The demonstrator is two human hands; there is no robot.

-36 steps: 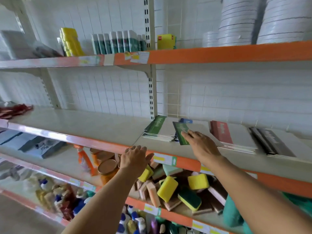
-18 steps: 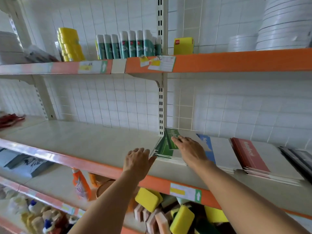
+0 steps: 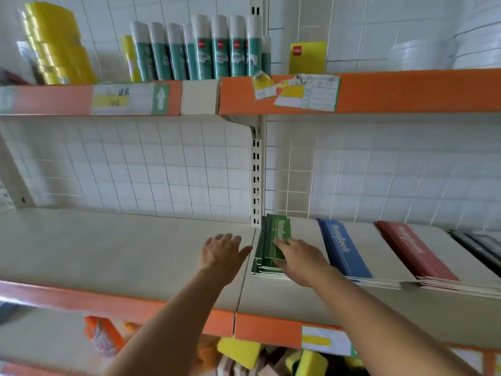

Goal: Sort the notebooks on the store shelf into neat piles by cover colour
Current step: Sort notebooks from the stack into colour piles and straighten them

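Four notebook piles lie side by side on the cream shelf (image 3: pixel 122 248): green (image 3: pixel 272 240) at the left by the upright, then blue (image 3: pixel 344 251), red (image 3: pixel 414 253) and black (image 3: pixel 482 245) at the right edge. My right hand (image 3: pixel 301 259) lies flat on the top green notebook, fingers straight, pressing it onto the green pile. My left hand (image 3: pixel 222 253) hovers open just left of the green pile, fingers spread over the bare shelf, not touching the pile.
A slotted upright post (image 3: pixel 256 172) stands behind the green pile. An orange-edged upper shelf (image 3: pixel 379 90) carries spray cans (image 3: pixel 217 47) and yellow packs (image 3: pixel 54 42). Yellow sponges (image 3: pixel 238 351) sit on the shelf below. The wide shelf surface lies left of the piles.
My right hand slid the green notebook onto the green pile and now lies flat on it. My left hand moved closer to the pile. The view shifted left and upward.
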